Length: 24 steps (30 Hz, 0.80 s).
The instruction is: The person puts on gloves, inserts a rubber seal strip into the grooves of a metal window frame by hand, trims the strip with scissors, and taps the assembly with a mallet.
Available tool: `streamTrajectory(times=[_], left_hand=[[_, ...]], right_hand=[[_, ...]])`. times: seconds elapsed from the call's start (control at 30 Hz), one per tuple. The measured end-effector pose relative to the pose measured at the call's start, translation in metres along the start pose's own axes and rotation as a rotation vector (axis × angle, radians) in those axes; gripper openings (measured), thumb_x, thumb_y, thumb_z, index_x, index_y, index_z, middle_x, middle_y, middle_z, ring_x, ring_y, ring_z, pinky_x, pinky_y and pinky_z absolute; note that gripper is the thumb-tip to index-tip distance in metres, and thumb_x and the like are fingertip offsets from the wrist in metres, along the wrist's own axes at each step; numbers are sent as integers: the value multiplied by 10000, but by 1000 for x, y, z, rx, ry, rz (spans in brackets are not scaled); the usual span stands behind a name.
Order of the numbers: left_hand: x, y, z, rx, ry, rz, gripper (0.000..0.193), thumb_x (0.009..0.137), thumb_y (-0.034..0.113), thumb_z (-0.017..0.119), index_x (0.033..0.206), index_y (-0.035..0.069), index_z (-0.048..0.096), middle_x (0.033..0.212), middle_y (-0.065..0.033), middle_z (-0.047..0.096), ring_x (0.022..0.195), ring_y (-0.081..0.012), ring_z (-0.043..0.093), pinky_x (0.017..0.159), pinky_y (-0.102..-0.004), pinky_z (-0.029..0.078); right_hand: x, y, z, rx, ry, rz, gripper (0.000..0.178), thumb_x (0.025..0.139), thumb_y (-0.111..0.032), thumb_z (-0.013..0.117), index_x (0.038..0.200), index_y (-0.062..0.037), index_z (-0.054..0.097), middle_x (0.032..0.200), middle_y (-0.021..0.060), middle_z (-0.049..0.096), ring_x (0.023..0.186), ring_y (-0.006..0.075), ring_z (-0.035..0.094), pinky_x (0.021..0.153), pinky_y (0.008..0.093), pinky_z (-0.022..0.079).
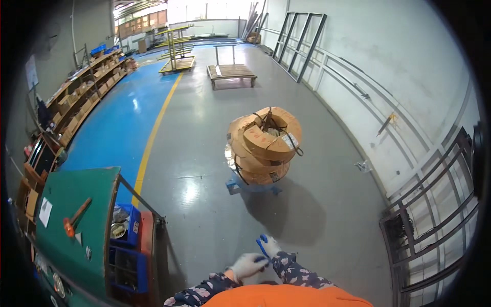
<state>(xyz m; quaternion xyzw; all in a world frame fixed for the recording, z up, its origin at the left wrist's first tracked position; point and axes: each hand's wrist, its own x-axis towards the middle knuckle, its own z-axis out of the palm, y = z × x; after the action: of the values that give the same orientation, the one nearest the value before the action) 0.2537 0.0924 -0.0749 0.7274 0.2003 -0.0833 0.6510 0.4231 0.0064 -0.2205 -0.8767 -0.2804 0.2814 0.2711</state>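
My left hand (249, 266), in a pale glove with blue on the fingers, is low in the middle of the head view. Its fingers curl in beside the cuff of my right sleeve (289, 268); whether they pinch the cuff is too small to make out. My right hand (269, 246), in a matching glove, points forward with blue-coated fingers apart and nothing in them. Ahead of both hands, apart from them, stands a stack of brown-wrapped rings (263, 148) with dark straps, on a low blue base (232, 187).
A green-topped bench (97, 187) on the left carries an orange-headed hammer (71, 223), with blue bins (134, 225) beside it. Shelves with boxes (76, 97) line the left wall. Metal frames (424, 220) lean at right. A wooden-decked cart (230, 71) stands farther off.
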Motion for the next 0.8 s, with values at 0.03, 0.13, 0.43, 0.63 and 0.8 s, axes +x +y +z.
streamTrajectory(times=[0.03,0.13,0.43,0.63,0.8], left_hand=[[6,7,-20,62,92,-32,351,915,346,620,941,12,726,816,-87,728,679,-212,650,666,-297,516],[16,4,-71,226,280,-67,315,903,301,644,957,3,731,811,-62,733,678,-166,651,658,-265,509],[-55,-211,-147,-153,978,-618,278,864,239,679,931,-25,733,779,-87,723,704,-168,675,621,-272,531],[-74,-200,-145,-6,859,-659,281,865,258,676,915,-13,730,775,-92,719,697,-186,669,619,-295,526],[-156,-187,-17,-4,913,-807,285,866,274,673,902,-3,727,771,-96,715,690,-201,664,618,-313,522]], right_hand=[[13,-6,-7,3,12,-35,507,941,-450,545,1253,-61,633,1226,159,678,1114,364,633,939,418,507],[68,-14,-44,17,48,-91,474,933,-425,575,1231,-64,649,1210,156,689,1096,372,644,924,424,519],[337,-94,-187,-197,365,-336,501,867,-435,570,1241,-103,608,1118,224,668,1001,425,631,857,500,510],[494,-183,-230,-493,604,-422,521,855,-395,581,1323,-169,554,1209,185,574,1016,427,582,849,530,495],[543,-218,-224,-685,347,-406,394,965,-343,473,1078,-58,721,1048,167,697,949,323,673,848,442,543]])
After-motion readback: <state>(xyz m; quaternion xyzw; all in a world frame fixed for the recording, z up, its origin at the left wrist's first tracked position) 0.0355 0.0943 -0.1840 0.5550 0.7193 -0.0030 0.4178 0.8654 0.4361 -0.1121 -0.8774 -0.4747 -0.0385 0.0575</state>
